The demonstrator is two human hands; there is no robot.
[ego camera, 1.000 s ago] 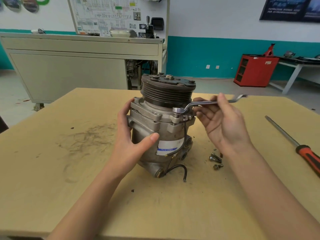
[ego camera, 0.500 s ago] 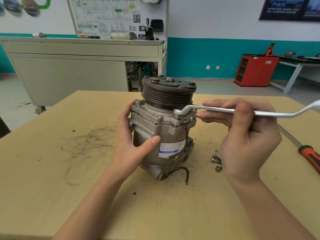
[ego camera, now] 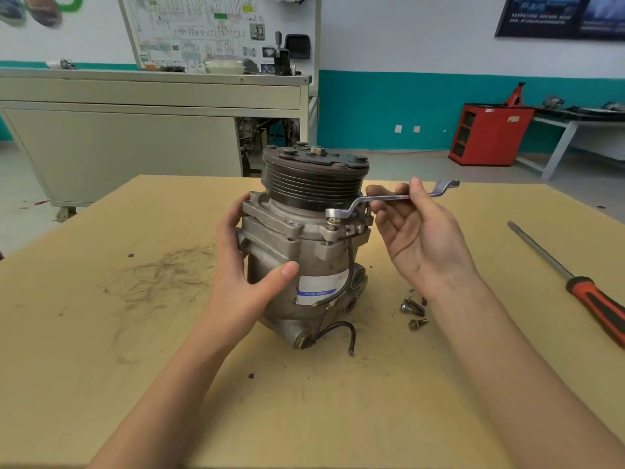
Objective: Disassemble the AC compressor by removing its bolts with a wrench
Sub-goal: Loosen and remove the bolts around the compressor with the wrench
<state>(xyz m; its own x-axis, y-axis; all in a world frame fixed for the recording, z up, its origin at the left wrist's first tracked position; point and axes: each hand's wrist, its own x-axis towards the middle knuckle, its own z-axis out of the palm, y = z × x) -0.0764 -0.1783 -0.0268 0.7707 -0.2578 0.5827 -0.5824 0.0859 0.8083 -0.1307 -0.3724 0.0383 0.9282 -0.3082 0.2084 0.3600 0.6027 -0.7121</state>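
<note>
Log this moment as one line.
left hand: grips AC compressor | right hand: holds wrench on flange bolt | loose bolts: on table

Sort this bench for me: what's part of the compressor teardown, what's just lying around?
In the job:
AC compressor, gripped by the left hand
wrench in the right hand, ring end on a flange bolt
loose bolts on the table

Lying about:
screwdriver at the table's right
red cabinet in the background

A white wall (ego camera: pixel 406 35) with a teal band (ego camera: pixel 389 110) rises above a grey floor (ego camera: pixel 422 167), with a beige cabinet (ego camera: pixel 118 147), diagram board (ego camera: pixel 203 28), red cabinet (ego camera: pixel 487 137) and white table (ego camera: pixel 561 145).
</note>
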